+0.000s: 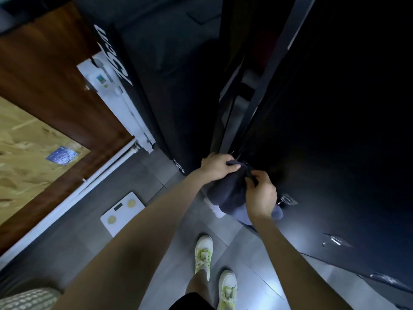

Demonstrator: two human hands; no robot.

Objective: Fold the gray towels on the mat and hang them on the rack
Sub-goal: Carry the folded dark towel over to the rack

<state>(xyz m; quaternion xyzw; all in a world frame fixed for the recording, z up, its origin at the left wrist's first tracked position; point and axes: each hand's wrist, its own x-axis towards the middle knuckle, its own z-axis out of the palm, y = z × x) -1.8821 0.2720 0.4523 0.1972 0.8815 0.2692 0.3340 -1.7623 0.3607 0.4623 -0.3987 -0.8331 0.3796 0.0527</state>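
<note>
A dark gray towel [228, 191] hangs bunched in front of me against a dark cabinet front. My left hand [215, 165] grips its upper left edge, thumb pressed over the fabric. My right hand [262, 195] pinches the upper right part of the same towel. A lighter bluish cloth [242, 214] shows just below the dark towel. A thin metal rack bar [233, 153] is barely visible above my hands; how the towel sits on it is hidden.
A white bathroom scale [121, 213] lies on the gray tile floor at left. A tall black appliance [143, 86] stands ahead, with a wooden door [51, 90] to its left. Dark cabinets with metal handles [335, 240] fill the right. My white and green shoes [214, 271] stand below.
</note>
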